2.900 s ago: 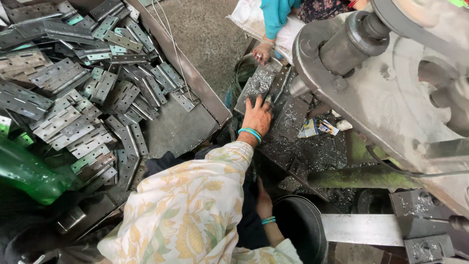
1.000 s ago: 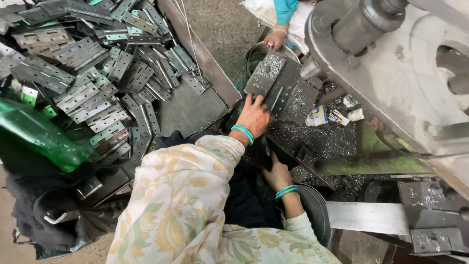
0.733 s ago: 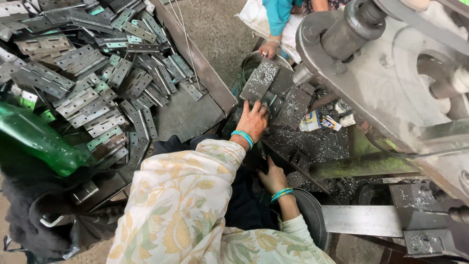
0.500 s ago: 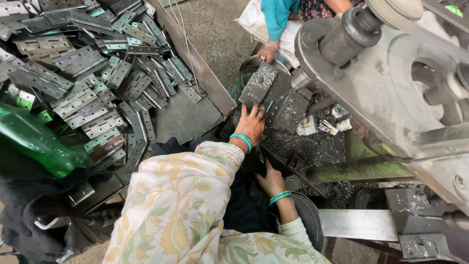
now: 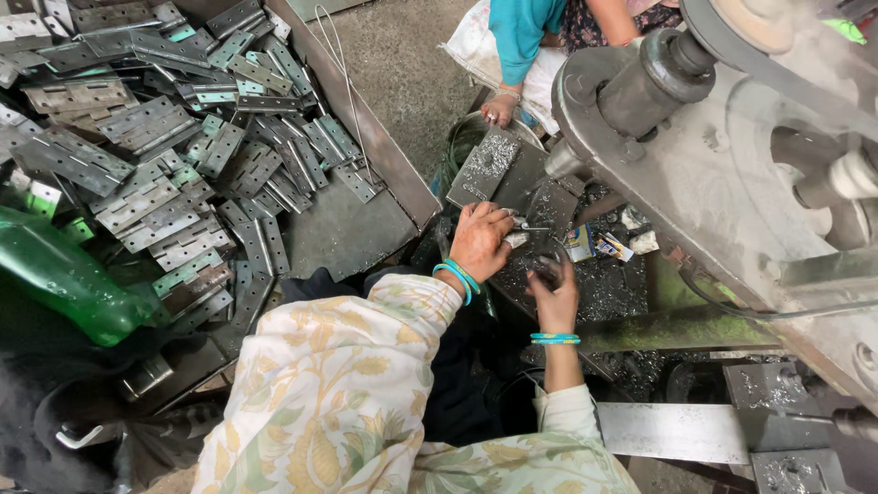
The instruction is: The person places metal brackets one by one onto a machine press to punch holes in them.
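My left hand (image 5: pixel 479 243), with a blue bangle and a floral sleeve, rests on the dark machine bed (image 5: pixel 604 284) strewn with metal shavings. Its fingers pinch a small silvery metal piece (image 5: pixel 518 238). My right hand (image 5: pixel 554 295) is just to its right and a little nearer me, with its fingers closed around a small dark metal part (image 5: pixel 547 271). The two hands are almost touching. A flat metal plate (image 5: pixel 485 166) covered in shavings lies just beyond them.
A large tray (image 5: pixel 366 119) at the left holds several flat metal hinges (image 5: pixel 174 174). A green plastic bottle (image 5: pixel 64 285) lies at its near edge. A heavy grey press machine (image 5: pixel 732 174) fills the right. Another person's hand (image 5: pixel 498 110) reaches in at the top.
My right hand has come up from beside my lap to the machine bed, next to my left hand. My left hand stays at the same spot, its fingers now curled on a small piece.
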